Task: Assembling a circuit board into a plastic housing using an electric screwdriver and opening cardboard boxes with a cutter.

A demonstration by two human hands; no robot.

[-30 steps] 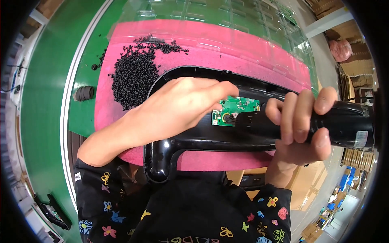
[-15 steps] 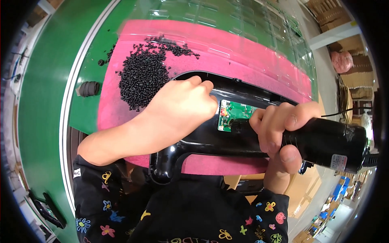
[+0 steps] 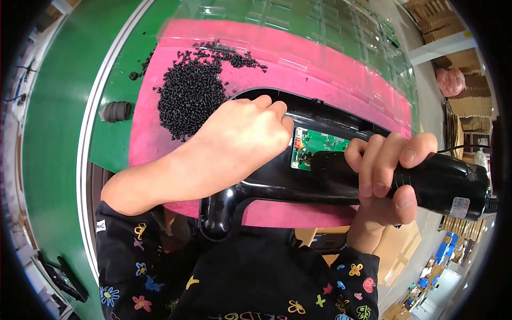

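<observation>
1. Black cloth lies nearest: a sweatshirt (image 3: 245,277) with coloured flower prints, pale lettering across its lower front, and a small white tag (image 3: 101,226) with dark print on the left sleeve.
2. Both hands are over a long, glossy black casing (image 3: 288,188), hollow side up, with a rounded foot jutting toward the wearer at its left end.
3. The left hand (image 3: 253,125) is narrow, its fingers curled down over the casing's left part; whether they grip anything cannot be told, since the fingertips are hidden.
4. The right hand (image 3: 386,170) is wrapped around a thick black cylindrical tool (image 3: 437,181), narrow end pointing left. A whitish label (image 3: 459,207) near its wide end bears fine print and reddish marks.
5. Inside the casing, between the hands, sits a green circuit board (image 3: 322,142), partly covered by the tool; contact between them cannot be judged.
6. A pink mat (image 3: 298,213) lies under the casing on the green desk (image 3: 109,146).
7. Beyond the left hand is a heap of small black pieces (image 3: 191,98); a dark grey roll (image 3: 117,111) lies left of the mat.
8. Farther off, a clear plastic tray (image 3: 285,25) overlaps the mat's far side.
9. Cardboard cartons (image 3: 434,21) are stacked in the right background.
</observation>
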